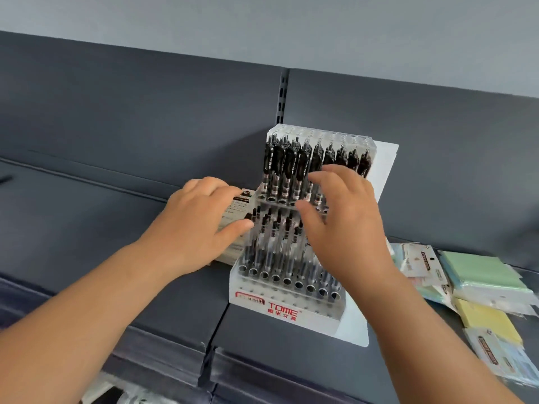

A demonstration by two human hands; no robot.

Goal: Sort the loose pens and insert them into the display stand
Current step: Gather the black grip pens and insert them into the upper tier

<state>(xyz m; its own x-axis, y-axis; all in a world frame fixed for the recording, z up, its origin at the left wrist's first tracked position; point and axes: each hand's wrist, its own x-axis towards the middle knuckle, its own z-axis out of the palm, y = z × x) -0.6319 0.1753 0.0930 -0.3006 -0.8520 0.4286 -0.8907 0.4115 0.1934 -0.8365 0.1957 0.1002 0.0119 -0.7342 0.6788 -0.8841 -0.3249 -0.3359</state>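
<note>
The clear TOME display stand stands on a dark grey shelf. Black pens fill its upper row, and more pens stand in the rows below. Just left of the stand, touching its side, is a printed cardboard box. The left hand grips this box, fingers over the top and thumb on the near face. The right hand is in front of the stand's middle with fingers spread and holding nothing. Right of the stand lie packs of pastel sticky notes.
</note>
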